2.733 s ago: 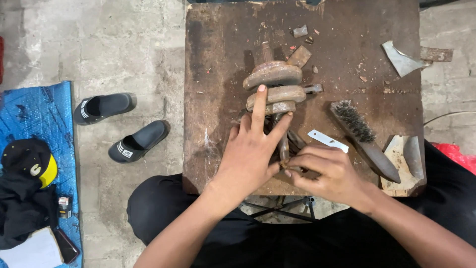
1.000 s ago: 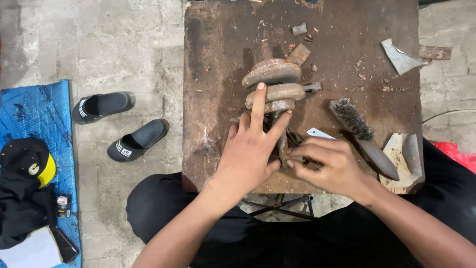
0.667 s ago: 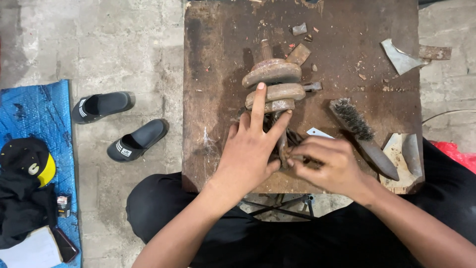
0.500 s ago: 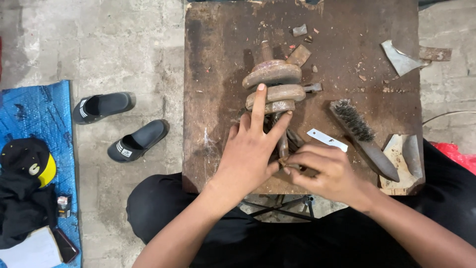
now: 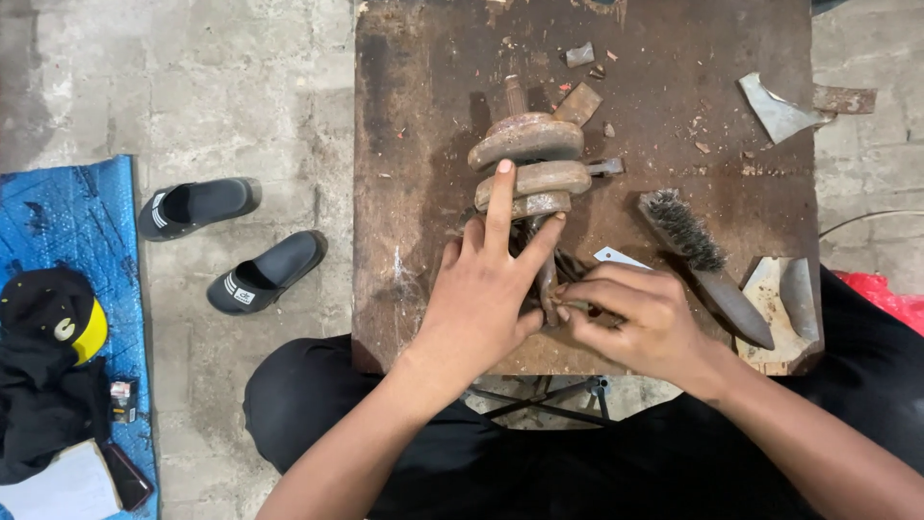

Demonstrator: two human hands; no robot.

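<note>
Here the left hand [image 5: 478, 303] lies flat over a rusty coil spring assembly [image 5: 529, 173] on the worn wooden workbench [image 5: 423, 144]. Its fingers are spread: the index finger stretches straight out and its tip presses on the second coil, the thumb angles out to the right against the thin rod beneath the coils, and the other fingers fan leftward on the wood.

The spring's long axis runs away from the person, nearly in line with that index finger. The threaded stub end [image 5: 516, 94] points to the far edge of the bench, beyond the fingertip, and the narrow rod end runs back under the thumb toward the palms. The three visible coils lie across this axis, stacked one behind the other, tilted slightly.

The right hand [image 5: 630, 318] is just beside the left thumb, its fingers curled and drawn together, pinching something small and dark at the rod's near end; what it is cannot be made out. Just past its knuckles a pale flat blade [image 5: 621, 257] peeks out. Farther right of those fingers lies a wire brush [image 5: 707, 265], bristles up, its handle slanting toward the bench's near right corner. Well to the left of both hands, on the concrete floor, sit two dark slide sandals [image 5: 236, 246].
</note>
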